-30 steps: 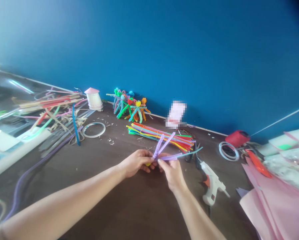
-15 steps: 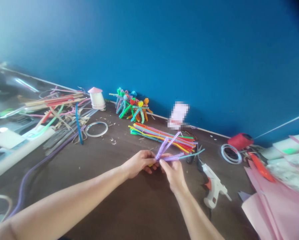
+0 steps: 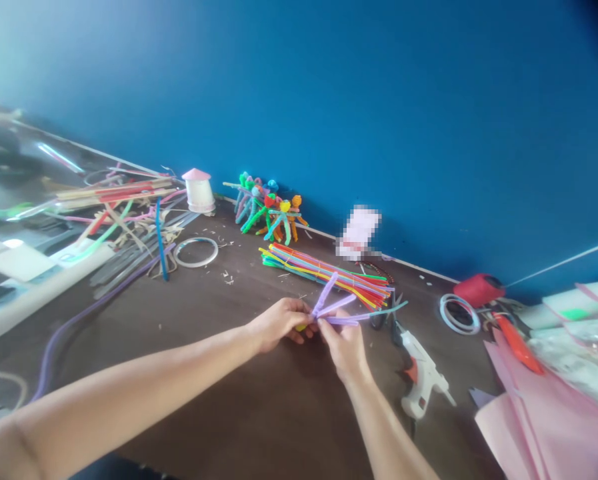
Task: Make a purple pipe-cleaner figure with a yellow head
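Observation:
My left hand and my right hand meet over the dark wooden table, pinching a splayed cluster of lilac pipe cleaners at its centre. A thin teal strand runs out to the right. A bit of yellow shows under my left fingers. Just beyond the hands lies a bundle of multicoloured pipe cleaners. A white hot glue gun and black-handled scissors lie to the right of my right hand.
Pipe-cleaner figures stand against the blue wall. Left lie a tape ring, a pink-topped paper cup and heaped strips. Right are a red spool, another tape ring and pink paper sheets.
The lilac strands have shifted between my fingers, and the upper ones now splay lower and wider. The whole view has drifted slightly, so the table items appear further right.

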A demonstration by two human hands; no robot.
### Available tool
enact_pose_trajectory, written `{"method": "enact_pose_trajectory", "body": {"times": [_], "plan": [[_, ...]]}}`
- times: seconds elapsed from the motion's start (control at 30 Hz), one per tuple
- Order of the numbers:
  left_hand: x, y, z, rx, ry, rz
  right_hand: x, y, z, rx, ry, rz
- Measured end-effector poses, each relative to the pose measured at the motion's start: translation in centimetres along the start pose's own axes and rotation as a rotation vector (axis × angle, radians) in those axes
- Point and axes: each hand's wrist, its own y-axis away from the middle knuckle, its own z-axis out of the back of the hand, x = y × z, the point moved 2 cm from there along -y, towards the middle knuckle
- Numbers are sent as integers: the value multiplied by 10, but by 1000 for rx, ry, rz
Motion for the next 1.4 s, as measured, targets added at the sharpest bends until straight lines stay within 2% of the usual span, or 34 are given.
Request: {"method": "enact_pose_trajectory", "body": {"times": [0.2, 0.53, 0.73, 0.9, 1.4], "plan": [[-2, -5, 2, 42, 7, 97, 0, -1, 4, 28, 139, 107], [-4, -4, 7, 138, 33, 85, 0, -1, 2, 122, -1, 31], [-5, -5, 9, 194, 7, 100, -2, 0, 3, 231, -46, 87], [-5, -7, 12, 246, 0, 134, -1, 2, 5, 228, 113, 228], [-5, -4, 13, 246, -26, 104, 5, 5, 5, 186, 233, 336]]}}
